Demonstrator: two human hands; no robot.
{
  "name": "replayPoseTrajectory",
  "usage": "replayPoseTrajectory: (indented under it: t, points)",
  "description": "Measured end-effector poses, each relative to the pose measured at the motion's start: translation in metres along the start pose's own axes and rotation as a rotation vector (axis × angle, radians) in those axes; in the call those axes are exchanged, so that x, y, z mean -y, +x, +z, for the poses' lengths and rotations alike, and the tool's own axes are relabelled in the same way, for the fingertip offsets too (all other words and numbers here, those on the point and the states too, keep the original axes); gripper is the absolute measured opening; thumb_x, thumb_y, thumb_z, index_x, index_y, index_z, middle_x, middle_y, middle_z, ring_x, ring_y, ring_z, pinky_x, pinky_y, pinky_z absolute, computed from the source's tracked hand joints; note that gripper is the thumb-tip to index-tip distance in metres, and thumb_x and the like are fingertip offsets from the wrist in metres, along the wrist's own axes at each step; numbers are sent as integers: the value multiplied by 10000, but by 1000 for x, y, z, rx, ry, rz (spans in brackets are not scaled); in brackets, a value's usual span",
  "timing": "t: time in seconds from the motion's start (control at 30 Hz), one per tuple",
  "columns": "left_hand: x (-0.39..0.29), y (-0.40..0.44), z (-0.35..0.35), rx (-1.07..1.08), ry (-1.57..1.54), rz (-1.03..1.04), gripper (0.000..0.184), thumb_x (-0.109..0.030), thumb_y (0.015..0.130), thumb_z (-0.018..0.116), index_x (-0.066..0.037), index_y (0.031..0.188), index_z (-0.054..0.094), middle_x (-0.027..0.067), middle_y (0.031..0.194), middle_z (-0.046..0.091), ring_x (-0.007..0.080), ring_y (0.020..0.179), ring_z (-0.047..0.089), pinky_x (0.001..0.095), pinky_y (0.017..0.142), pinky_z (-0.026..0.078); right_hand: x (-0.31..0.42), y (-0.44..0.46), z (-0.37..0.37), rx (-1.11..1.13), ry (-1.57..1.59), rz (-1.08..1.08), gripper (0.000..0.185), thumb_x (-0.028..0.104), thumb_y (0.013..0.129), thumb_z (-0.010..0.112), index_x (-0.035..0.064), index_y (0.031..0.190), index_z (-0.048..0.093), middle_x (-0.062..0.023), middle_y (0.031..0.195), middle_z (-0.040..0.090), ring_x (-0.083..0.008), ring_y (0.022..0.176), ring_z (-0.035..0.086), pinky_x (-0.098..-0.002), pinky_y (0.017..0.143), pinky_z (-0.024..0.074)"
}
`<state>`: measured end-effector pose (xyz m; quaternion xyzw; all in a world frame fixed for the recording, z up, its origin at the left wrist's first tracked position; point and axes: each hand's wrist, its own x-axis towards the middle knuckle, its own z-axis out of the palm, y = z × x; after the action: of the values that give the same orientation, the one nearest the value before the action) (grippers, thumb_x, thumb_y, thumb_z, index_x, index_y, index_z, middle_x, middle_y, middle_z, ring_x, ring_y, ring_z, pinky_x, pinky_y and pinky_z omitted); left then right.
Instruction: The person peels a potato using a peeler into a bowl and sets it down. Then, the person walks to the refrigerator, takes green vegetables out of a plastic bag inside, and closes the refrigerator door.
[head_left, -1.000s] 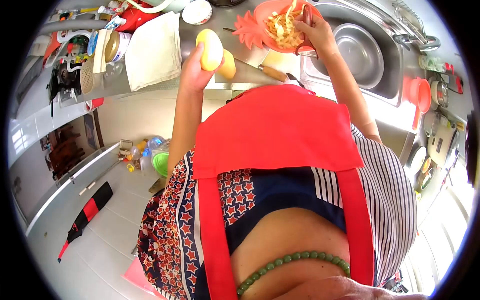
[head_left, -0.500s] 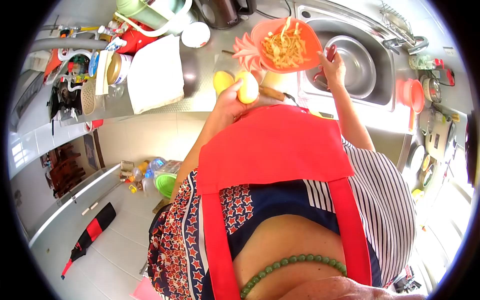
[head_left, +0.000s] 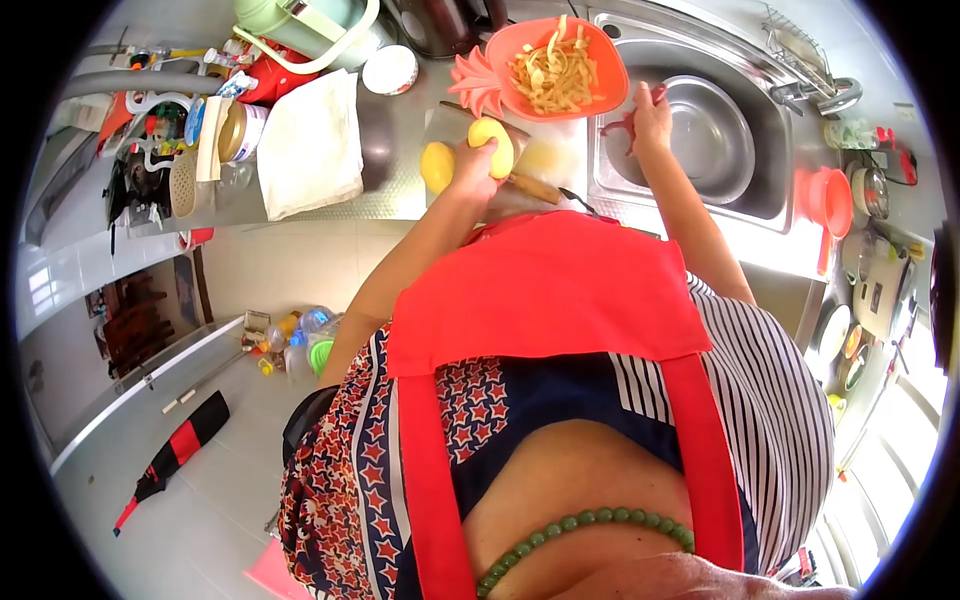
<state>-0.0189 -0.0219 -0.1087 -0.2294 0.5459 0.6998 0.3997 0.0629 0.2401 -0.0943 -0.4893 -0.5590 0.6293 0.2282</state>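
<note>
My left hand is closed around a smooth yellow peeled potato, held over the counter. A second peeled potato lies just left of that hand. My right hand grips a red peeler over the left side of the sink; its blade is hard to make out. Between and beyond my hands sits a coral pineapple-shaped bowl with peel strips in it. Beside my left hand, a knife shows its wooden handle, with its blade partly hidden by the hand and potato.
A metal basin stands in the steel sink at the right. To the left are a white cloth, a small white tub and a green kettle-like container. A coral dipper hangs right of the sink.
The bowl of peels has shifted left and away from me, and my right hand is now apart from its rim. My left hand has moved slightly away from me with the potato.
</note>
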Motion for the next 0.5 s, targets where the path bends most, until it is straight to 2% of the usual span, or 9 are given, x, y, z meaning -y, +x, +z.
replayPoseTrajectory:
  t: [0.07,0.2,0.3,0.4,0.5]
  points:
    - [9,2,5,-61,88,82,389,-134,880,577,-183,1221,398,61,1206,485,265,1045,517,495,797,448,-6,6,-18,-5,87,53,261,267,851,573,30,943,516,-67,746,558,-187,605,610,-310,509,485]
    - [21,0,8,-143,99,169,430,-84,855,561,-153,1238,376,70,1214,478,247,1065,503,482,832,435,-48,0,-26,327,192,164,251,209,867,560,-6,976,493,-98,791,560,-203,641,624,-297,542,520]
    - [21,-20,13,-157,70,192,520,-81,830,557,-119,1297,332,86,1270,438,251,1121,459,501,915,374,-40,-39,-6,487,146,301,226,124,866,596,-26,1000,491,-125,866,590,-240,742,638,-370,683,577]
    - [13,-58,23,-161,90,206,654,-124,798,581,-92,1368,261,96,1333,384,257,1191,392,503,981,298,-62,-40,15,656,101,292,261,139,846,623,-18,1016,501,-125,910,595,-222,772,633,-314,685,548]
    - [15,-79,22,-133,132,242,813,-195,757,622,-68,1426,180,96,1367,352,261,1254,322,480,999,269,-67,-37,21,753,-132,190,327,151,814,641,-20,1063,514,-130,936,630,-197,768,634,-282,679,523]
